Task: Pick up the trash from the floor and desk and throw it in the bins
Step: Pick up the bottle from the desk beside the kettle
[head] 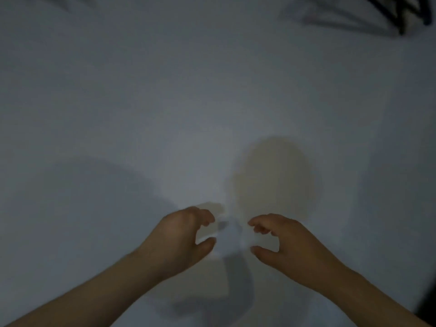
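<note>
Flanking a pale, blurred scrap of trash [227,232] on the floor [141,114]: left hand [184,234] and right hand [280,239], both half-curled, thumbs apart from fingers. Can't tell if either grips it. No bin in view; pickup not done, binning all left.

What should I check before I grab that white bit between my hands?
1. Pale white blurry scrap lies between both hands: ok.
2. Left hand has a grip on it: cannot tell, too blurry.
3. Right hand free, thumb and fingers apart: ok.
4. Picture bright and sharp enough: not ok.
5. Bin in sight for throwing: not ok, none shows.
6. Beige oval patch is trash too: cannot tell.
</note>
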The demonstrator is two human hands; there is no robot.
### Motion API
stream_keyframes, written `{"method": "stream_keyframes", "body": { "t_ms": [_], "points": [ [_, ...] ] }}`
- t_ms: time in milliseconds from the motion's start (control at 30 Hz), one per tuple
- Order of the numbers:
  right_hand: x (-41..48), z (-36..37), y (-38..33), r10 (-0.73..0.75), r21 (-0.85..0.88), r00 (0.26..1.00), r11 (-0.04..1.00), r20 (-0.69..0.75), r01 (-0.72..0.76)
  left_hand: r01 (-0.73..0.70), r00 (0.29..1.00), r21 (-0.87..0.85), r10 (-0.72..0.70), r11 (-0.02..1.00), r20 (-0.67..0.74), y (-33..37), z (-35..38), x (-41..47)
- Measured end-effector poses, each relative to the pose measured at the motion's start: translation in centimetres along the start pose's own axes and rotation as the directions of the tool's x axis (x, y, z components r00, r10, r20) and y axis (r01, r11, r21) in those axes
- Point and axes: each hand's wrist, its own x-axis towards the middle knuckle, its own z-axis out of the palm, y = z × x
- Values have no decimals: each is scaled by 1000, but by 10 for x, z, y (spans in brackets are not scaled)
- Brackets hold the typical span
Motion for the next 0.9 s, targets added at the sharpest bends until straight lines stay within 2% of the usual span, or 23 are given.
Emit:
{"method": "stream_keyframes", "body": {
  "t_ms": [167, 333, 633, 900],
  "points": [
    [34, 0, -61, -265, 70, 963, 963, 39, 262, 202, 976, 79, -194, 976, -99, -4, -59, -63],
    [47, 24, -148, -474, 203, 878, 867, 59, 455, 434, 895, 172, -402, 885, -191, -12, -117, -163],
    [-10, 64, -352, -795, 396, 605, 573, 53, 718, 766, 617, 120, -670, 632, -413, 20, -214, -364],
    [-163, 94, -558, -935, 570, 354, 297, 10, 766, 923, 364, 115, -737, 367, -569, 107, -305, -594]
  ]
}}
